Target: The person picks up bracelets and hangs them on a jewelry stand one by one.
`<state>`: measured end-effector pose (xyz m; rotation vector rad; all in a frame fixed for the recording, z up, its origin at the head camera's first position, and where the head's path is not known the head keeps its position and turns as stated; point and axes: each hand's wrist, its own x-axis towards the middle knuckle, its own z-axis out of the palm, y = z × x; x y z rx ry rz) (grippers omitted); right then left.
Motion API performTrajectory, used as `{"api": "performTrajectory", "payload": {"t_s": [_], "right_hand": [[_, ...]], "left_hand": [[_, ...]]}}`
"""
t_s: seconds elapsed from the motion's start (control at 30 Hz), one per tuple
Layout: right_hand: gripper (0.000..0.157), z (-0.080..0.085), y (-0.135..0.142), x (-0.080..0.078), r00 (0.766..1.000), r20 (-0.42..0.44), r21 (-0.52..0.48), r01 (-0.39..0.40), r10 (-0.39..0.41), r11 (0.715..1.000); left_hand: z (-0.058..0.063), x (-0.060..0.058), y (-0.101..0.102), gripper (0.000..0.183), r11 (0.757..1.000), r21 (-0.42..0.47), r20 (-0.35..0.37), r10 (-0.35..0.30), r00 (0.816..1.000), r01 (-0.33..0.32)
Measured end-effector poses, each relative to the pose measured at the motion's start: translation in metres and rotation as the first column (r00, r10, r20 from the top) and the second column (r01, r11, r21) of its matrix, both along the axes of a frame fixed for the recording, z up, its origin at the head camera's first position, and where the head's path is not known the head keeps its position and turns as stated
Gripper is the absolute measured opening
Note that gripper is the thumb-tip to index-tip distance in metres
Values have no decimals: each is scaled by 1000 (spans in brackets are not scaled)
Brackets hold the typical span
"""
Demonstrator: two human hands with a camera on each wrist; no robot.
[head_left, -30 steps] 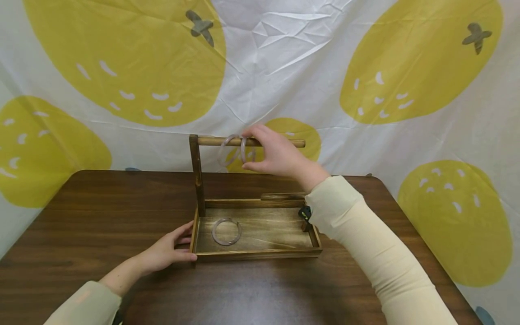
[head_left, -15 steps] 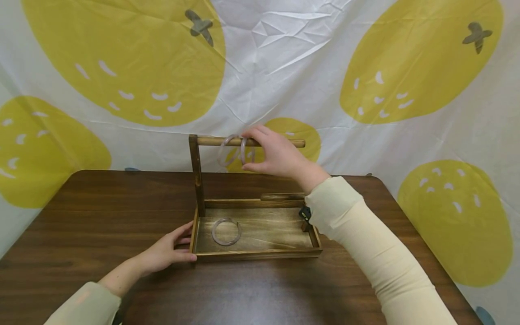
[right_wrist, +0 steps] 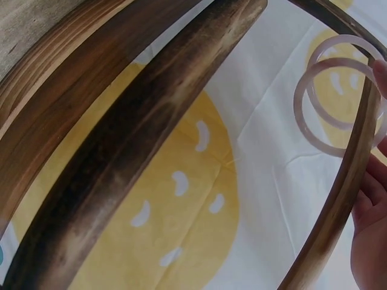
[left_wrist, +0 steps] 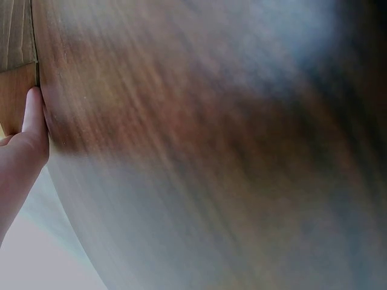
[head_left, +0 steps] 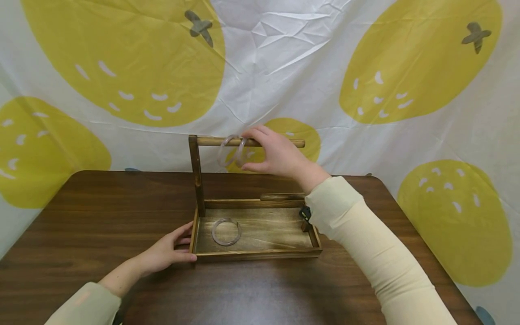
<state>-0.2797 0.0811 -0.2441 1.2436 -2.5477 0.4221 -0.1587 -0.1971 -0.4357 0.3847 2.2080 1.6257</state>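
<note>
Right wrist: pale, translucent rings (right_wrist: 299, 107)

Right hand (right_wrist: 372, 238) (right wrist view): truncated at the right edge. Tabletop (left_wrist: 181, 121), left wrist view: largely blurred.

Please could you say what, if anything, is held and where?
The right hand is at the nearer hanging bangle; whether it grips the rim is unclear. The left hand touches the wooden tray at its left end.

2 rings (right_wrist: 298, 106) encircle the rod (head_left: 211, 141) above the tray (head_left: 268, 230), where 1 ring (head_left: 213, 232) lies.
</note>
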Motion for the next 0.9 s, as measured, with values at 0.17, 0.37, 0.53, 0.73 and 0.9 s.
{"api": "performTrajectory", "payload": {"t_s": [0.17, 0.37, 0.53, 0.73, 0.9], "right_hand": [[62, 0, 1, 0, 1000, -3, -4, -3, 3, 1000], [67, 1, 2, 2, 1000, -15, -3, 11, -11, 1000], [74, 4, 4, 7, 999, -1, -29, 36, -36, 999], [76, 7, 10, 16, 1000, 2, -74, -10, 10, 997], [75, 4, 15, 23, 989, -81, -133, -133, 123, 982]], "left_hand": [[0, 0, 0, 100, 1000, -3, -5, 3, 1000, -3], [0, 1, 1, 100, 1000, 0, -4, 2, 1000, -2], [0, 1, 1, 99, 1000, 5, -5, 2, 1000, -2], [-2, 1, 1, 98, 1000, 8, -15, -4, 1000, 4], [-2, 0, 1, 98, 1000, 4, -20, -3, 1000, 3]]}}
